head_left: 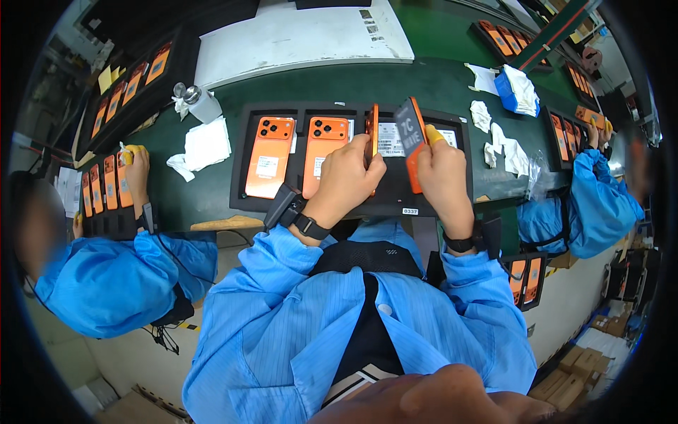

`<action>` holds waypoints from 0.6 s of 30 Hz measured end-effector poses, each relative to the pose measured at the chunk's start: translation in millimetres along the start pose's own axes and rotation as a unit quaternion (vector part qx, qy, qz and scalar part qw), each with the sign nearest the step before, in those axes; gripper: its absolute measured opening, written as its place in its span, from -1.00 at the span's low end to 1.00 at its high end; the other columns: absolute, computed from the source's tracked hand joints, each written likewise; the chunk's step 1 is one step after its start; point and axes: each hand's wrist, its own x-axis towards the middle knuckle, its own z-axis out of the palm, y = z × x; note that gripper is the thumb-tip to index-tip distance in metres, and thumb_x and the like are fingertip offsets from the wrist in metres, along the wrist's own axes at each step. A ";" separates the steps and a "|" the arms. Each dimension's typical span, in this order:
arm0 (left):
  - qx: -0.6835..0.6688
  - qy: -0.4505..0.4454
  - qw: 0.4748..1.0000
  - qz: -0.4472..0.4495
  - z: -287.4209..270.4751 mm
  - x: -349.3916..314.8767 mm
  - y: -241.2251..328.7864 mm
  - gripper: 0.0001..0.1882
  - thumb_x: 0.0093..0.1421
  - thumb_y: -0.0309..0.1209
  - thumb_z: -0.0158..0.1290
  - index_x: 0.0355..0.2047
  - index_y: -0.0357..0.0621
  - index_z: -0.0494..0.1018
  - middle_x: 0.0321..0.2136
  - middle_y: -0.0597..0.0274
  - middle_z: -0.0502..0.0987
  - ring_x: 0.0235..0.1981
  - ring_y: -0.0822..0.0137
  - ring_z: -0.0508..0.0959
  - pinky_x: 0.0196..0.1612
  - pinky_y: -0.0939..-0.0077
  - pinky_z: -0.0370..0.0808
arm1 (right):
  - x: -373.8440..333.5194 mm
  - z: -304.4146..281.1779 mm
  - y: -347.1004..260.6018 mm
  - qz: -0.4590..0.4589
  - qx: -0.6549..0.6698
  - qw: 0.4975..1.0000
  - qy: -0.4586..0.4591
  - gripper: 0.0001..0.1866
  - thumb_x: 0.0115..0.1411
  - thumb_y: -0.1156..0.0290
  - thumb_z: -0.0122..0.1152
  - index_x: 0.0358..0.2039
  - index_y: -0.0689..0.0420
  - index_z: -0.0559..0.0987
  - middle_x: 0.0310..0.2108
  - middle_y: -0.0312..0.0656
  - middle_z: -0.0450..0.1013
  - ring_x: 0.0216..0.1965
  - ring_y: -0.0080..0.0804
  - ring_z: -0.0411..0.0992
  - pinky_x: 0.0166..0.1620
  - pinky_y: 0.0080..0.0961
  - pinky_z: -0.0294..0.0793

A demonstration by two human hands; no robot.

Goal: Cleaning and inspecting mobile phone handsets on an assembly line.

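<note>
A black foam tray [381,207] lies on the bench before me. In its left slots rest two orange phones, the outer phone [270,150] and the inner phone [327,134], camera side up with white labels. My left hand [342,180] is closed on an orange phone [375,131] stood nearly edge-on over the tray. My right hand [443,177], yellow finger cots on it, grips another orange phone [409,134], tilted, its dark face with pale lettering partly turned to me. Behind these two phones, a white printed label [390,140] shows in the tray.
Left of the tray lie folded white cloths [208,145] and a pump bottle [205,106]. A blue box of wipes [519,92] and crumpled wipes [498,145] are to the right. A white board [304,42] lies behind. Co-workers in blue sit left [120,283] and right [600,201] with phone trays.
</note>
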 end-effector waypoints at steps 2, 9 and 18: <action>0.006 0.002 1.000 0.019 1.3 0.8 -1.4 -0.59 0.12 -0.34 0.12 -0.09 -0.39 0.51 -0.66 0.07 0.51 -0.61 0.13 0.57 -0.50 0.28 0.46 | 0.3 10.3 -8.3 -0.009 -0.007 1.000 -0.019 -0.70 0.21 0.50 0.07 -0.13 0.45 0.57 -0.64 0.14 0.46 -0.61 -0.03 0.53 -0.50 -0.25 0.47; -0.016 0.014 0.999 0.039 7.6 -1.0 -7.0 -0.56 0.14 -0.35 0.11 -0.03 -0.41 0.49 -0.64 0.05 0.52 -0.60 0.15 0.58 -0.48 0.33 0.47 | -9.1 24.2 -31.1 -0.010 0.033 0.995 -0.089 -0.73 0.24 0.46 0.08 -0.20 0.44 0.57 -0.56 0.20 0.50 -0.50 0.15 0.53 -0.38 -0.09 0.54; -0.064 0.019 0.995 0.078 17.0 -9.5 -21.4 -0.53 0.31 -0.29 0.06 0.13 -0.38 0.41 -0.26 -0.08 0.57 -0.27 0.10 0.61 -0.18 0.36 0.53 | -40.1 56.1 9.2 0.040 0.310 0.948 -0.063 -0.55 0.30 0.60 -0.01 0.21 0.33 0.39 -0.12 0.10 0.58 -0.08 -0.20 0.59 -0.01 -0.45 0.52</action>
